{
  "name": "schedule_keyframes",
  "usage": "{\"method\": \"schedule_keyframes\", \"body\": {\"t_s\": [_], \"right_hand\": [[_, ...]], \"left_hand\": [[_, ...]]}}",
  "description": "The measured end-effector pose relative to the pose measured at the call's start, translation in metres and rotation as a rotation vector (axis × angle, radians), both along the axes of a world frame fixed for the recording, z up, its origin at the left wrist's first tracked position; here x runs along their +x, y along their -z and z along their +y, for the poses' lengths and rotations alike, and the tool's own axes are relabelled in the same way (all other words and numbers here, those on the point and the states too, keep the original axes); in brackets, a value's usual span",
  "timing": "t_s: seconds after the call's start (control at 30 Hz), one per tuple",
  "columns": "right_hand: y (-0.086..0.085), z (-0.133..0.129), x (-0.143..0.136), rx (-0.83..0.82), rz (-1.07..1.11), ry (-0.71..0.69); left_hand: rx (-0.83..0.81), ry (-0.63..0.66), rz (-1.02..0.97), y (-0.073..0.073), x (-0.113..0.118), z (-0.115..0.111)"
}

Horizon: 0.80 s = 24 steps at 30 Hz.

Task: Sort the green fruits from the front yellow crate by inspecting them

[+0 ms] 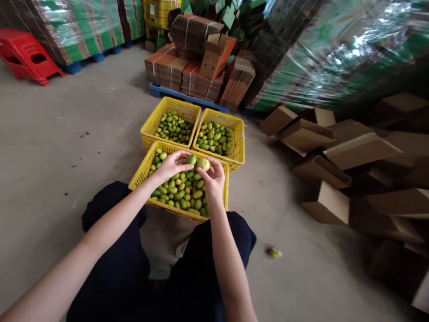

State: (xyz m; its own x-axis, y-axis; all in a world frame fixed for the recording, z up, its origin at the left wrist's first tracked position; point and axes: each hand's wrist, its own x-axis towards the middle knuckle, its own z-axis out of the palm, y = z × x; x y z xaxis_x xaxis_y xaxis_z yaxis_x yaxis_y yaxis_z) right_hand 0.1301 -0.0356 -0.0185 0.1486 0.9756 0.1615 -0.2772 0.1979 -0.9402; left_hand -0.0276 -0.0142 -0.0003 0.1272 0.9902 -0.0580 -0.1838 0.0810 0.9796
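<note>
My left hand (173, 166) is closed on a green mango (191, 159), gripping it between thumb and fingers. In my right hand (214, 179) is a paler, yellow-green mango (203, 164), held up beside the first one. Both hands are above a yellow plastic crate (138, 175) between my knees, filled with many loose green and yellow mangoes (180, 195). Just beyond it stand a second yellow crate (147, 129) on the left and a third yellow crate (238, 142) on the right, each holding more of the fruit.
A single mango (274, 252) lies on the concrete floor at my right. Open cardboard boxes (330, 203) are heaped along the right. Flattened cartons (167, 69) sit on a blue pallet (161, 91) ahead. A red stool (28, 56) stands far left, near plastic-wrapped stacks (78, 29).
</note>
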Motion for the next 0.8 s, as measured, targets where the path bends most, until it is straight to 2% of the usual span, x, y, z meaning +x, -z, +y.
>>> {"method": "schedule_keyframes", "body": {"t_s": [0.13,0.33,0.47,0.57,0.8], "right_hand": [[0.004,0.004,-0.003,-0.106,0.073,0.021],[0.005,0.01,-0.003,-0.327,0.436,-0.044],[-0.001,0.004,-0.005,-0.325,0.416,-0.121],[-0.003,0.0,-0.011,-0.323,0.371,-0.128],[-0.001,-0.001,-0.017,-0.321,0.332,-0.181]], "left_hand": [[-0.184,-0.033,-0.099,-0.005,0.004,-0.003],[-0.515,-0.044,-0.43,-0.003,0.007,0.003],[-0.45,-0.129,-0.384,0.003,0.014,-0.004],[-0.398,-0.177,-0.329,0.001,0.022,-0.012],[-0.526,-0.169,-0.53,-0.012,0.022,-0.012]]}}
